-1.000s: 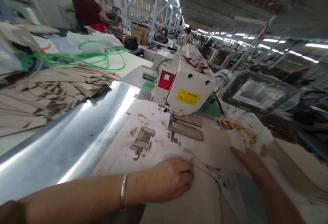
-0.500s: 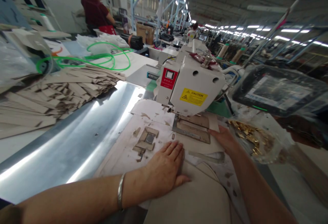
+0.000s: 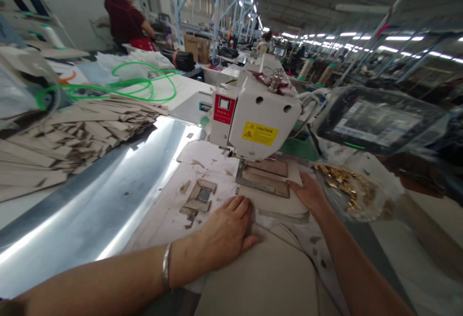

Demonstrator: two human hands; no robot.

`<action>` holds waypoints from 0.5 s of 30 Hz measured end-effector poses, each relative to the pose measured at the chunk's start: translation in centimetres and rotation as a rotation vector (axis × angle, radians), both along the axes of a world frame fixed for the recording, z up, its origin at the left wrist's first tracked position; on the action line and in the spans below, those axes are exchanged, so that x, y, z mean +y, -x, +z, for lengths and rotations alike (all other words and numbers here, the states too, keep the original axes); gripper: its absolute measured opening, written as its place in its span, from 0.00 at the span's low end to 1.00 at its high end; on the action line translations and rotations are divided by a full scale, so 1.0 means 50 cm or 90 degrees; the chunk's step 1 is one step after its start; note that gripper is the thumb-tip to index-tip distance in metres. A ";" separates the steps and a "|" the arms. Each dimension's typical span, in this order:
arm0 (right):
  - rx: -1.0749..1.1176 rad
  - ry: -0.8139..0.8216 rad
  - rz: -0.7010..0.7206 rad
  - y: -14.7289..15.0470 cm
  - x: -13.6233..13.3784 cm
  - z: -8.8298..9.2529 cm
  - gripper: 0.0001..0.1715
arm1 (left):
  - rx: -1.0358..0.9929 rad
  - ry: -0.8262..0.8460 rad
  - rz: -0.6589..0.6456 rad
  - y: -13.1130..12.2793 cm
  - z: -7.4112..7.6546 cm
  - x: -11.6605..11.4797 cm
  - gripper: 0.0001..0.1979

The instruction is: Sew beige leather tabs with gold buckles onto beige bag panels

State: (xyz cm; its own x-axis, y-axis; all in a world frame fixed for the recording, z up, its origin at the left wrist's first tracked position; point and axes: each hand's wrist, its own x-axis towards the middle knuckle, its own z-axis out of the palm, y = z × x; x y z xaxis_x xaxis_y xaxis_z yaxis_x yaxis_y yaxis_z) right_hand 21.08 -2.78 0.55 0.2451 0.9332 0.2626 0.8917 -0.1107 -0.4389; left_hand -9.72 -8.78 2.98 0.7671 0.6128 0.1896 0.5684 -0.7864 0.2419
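Note:
A white sewing machine head (image 3: 267, 123) stands over a flat metal clamp frame (image 3: 264, 183), which lies on a beige panel (image 3: 278, 206). My right hand (image 3: 311, 194) rests at the right edge of that panel, its fingers stretched toward the frame; their undersides are hidden. My left hand (image 3: 229, 229) lies palm down, with fingers extended and thumb out, at the left edge of a stack of beige panels (image 3: 264, 277) nearer to me. A silver bangle is on the left wrist.
Cut beige strips (image 3: 90, 137) are heaped on the left, beyond a shiny metal plate (image 3: 119, 195). A green hose (image 3: 152, 87) coils behind them. A bag of gold-coloured parts (image 3: 347, 185) and a plastic-covered screen (image 3: 372, 120) are on the right. Another person (image 3: 125, 17) works farther back.
The view has shifted slightly right, so things sit farther left. The near end of the panel under the frame now lies flatter. Both hands stay by the panels.

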 end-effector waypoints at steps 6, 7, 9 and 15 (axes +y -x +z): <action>-0.079 -0.093 0.243 -0.009 -0.143 0.021 0.21 | -0.046 -0.002 -0.028 0.001 -0.007 0.014 0.25; -0.098 -0.069 0.289 -0.004 -0.172 0.019 0.21 | -0.048 -0.006 -0.030 0.002 -0.009 0.016 0.25; -0.130 -0.022 0.320 0.007 -0.218 0.010 0.24 | -0.050 -0.009 -0.032 0.002 -0.013 0.019 0.25; -0.122 -0.044 0.277 0.034 -0.259 -0.003 0.22 | -0.056 -0.003 -0.022 0.000 -0.007 0.023 0.20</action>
